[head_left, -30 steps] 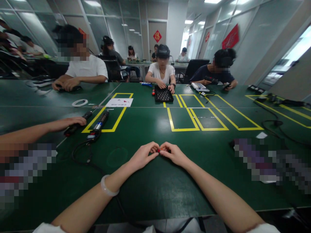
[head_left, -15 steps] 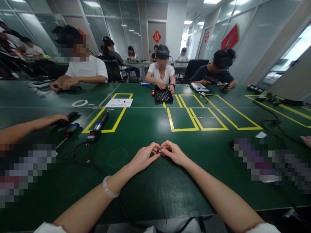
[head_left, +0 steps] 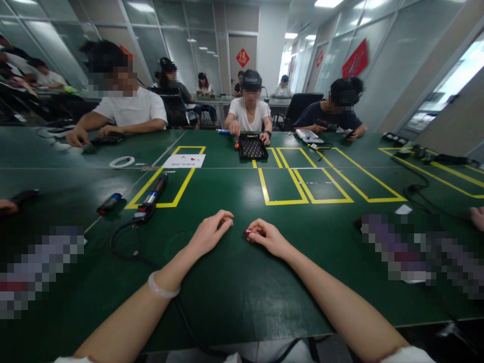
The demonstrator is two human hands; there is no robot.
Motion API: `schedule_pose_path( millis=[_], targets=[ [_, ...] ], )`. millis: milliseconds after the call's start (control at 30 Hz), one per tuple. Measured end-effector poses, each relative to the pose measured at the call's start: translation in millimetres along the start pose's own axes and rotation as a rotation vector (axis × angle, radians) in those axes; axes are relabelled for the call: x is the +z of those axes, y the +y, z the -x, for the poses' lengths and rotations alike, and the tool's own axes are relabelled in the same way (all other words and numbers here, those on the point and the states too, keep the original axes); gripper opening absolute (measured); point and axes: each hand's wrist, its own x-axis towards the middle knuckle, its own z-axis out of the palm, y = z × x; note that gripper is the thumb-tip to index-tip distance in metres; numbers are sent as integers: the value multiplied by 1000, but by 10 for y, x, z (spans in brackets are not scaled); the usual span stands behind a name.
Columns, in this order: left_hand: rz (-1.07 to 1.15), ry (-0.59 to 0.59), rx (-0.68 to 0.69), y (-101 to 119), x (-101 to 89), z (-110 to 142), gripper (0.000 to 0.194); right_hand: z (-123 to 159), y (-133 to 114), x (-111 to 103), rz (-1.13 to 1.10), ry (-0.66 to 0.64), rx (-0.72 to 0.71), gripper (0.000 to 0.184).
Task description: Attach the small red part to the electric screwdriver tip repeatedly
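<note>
Your green table [head_left: 227, 287] spans most of the view. Across it sit a co-worker in white [head_left: 141, 108] toward the left, another person in white [head_left: 242, 107] at the centre and a third person in a dark top [head_left: 310, 117] toward the right. Yellow tape outlines [head_left: 287, 202] mark the tabletop beyond your hands. A black tray [head_left: 253, 158] lies in front of the central person, whose one hand is at its edge. A white printed sheet [head_left: 185, 161] lies across the leftmost outline, and a cylindrical tool [head_left: 156, 190] lies nearer you, over that outline's near end. Your left hand [head_left: 209, 233] is above the near tabletop, fingers bent and parted from the thumb by a visible gap. Your right hand [head_left: 266, 236] is just beside it, not touching, its fingertips pinched together. A short dark cylinder [head_left: 109, 203] lies left of the tool. A pale bangle [head_left: 162, 287] encircles your left wrist. The smallest item, a red piece [head_left: 247, 232], is held in your right fingertips, on the side facing your left hand; its exact form is too small to tell.
</note>
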Motion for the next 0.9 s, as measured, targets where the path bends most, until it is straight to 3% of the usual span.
schedule_pose_path(
  millis=[100,200,267,367,433,900],
  targets=[
    [-346,236,-120,-414,-327,-25,39,-9,-1,-3,-16,3,5,24],
    [-629,457,-352,-915,-686,94,50,-8,5,-1,5,3,12,23],
    [-718,533,-531,-1210,-898,226,59,-7,20,-2,21,1,15,22],
    [-657,387,-827,-1509,-1135,385,75,-7,48,-9,28,-1,9,21],
    [-572,255,-933,-1609,-1226,427,79,-8,57,-13,28,-4,4,21],
    [-557,165,-718,-1810,-1325,419,67,1,-9,-15,115,-13,-22,21]
  ],
)
